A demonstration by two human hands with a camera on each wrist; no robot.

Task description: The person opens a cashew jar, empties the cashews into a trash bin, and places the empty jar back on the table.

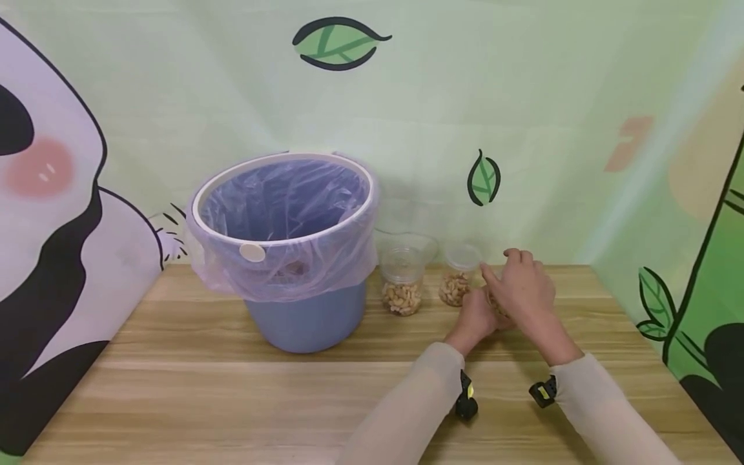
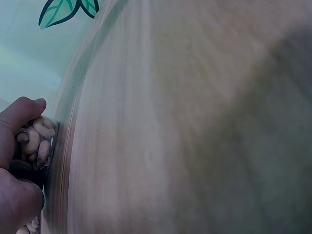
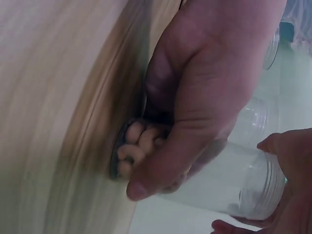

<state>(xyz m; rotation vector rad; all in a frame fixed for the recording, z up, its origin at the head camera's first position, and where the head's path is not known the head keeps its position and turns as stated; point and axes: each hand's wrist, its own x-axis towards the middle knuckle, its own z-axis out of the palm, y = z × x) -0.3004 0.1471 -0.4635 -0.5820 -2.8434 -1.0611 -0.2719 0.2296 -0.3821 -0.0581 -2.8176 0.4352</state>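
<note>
The jar of nuts (image 3: 217, 183) sits between the two hands, and we see its base at the worktop (image 1: 244, 400), though we cannot tell whether it touches. The left hand (image 1: 475, 315) has its fingers and thumb wrapped round the lower part, where we make out curved, pale nuts (image 3: 131, 148) through the clear wall. The right hand (image 1: 526, 284) grips the ridged top end, with fingers on opposite sides of it; we cannot tell lid from neck there. Just left of the hands we find a second jar (image 1: 456, 287), partly filled with nuts, and beyond it a third jar (image 1: 402, 287), also part full. Next comes the blue bin (image 1: 308, 323), its clear bag (image 1: 325, 274) folded down over the outside below a pale rim. Both forearms wear light sleeves (image 1: 407, 407). Behind everything we see a green backdrop (image 1: 558, 129) printed with leaves (image 1: 337, 45) and, at far left, a panda (image 1: 64, 97).
</note>
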